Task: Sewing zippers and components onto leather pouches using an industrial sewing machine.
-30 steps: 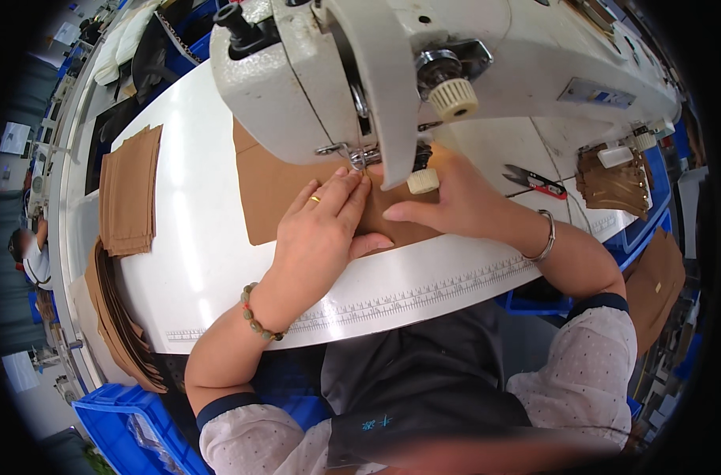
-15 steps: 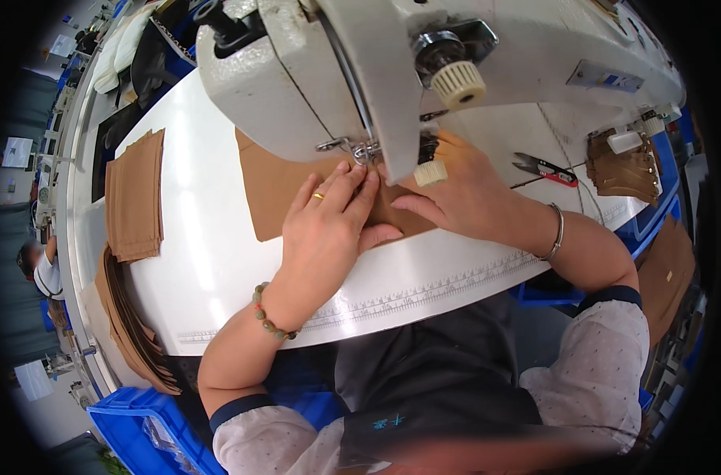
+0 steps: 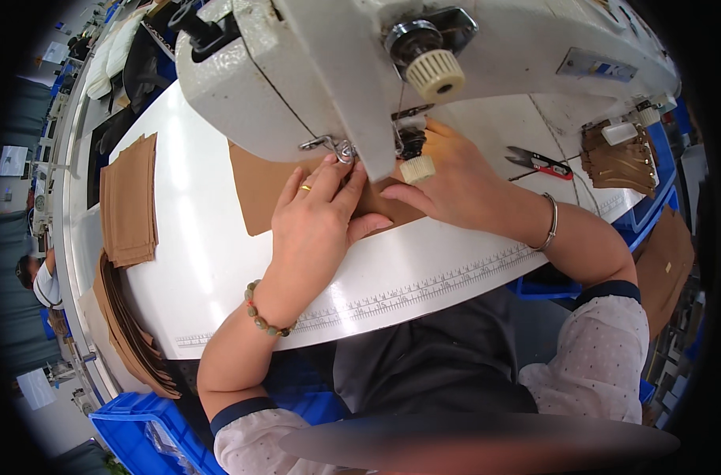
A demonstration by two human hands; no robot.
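A flat brown fabric piece (image 3: 258,190) lies on the white table under the head of a sewing machine (image 3: 519,63). My left hand (image 3: 317,210) rests on it with fingers stretched out, fingertips close to the needle area and the thumb spread to the right. My right hand (image 3: 459,178) lies on the same piece at its right side, thumb stretched towards the left hand. The machine's head and a cream knob (image 3: 417,169) hide part of its fingers. The needle itself is hidden, as is the far part of the piece.
To the left lie a stack of brown pieces (image 3: 129,202) and more pieces (image 3: 127,332) hanging over the edge. Red-handled thread snips (image 3: 541,163) and a small brown bundle (image 3: 618,158) are at the right. A printed ruler (image 3: 392,299) runs along the front edge. A blue crate (image 3: 139,423) stands below left.
The whole view has shifted slightly, so the machine and table sit further left. Both hands keep nearly the same pose on the fabric piece by the needle area.
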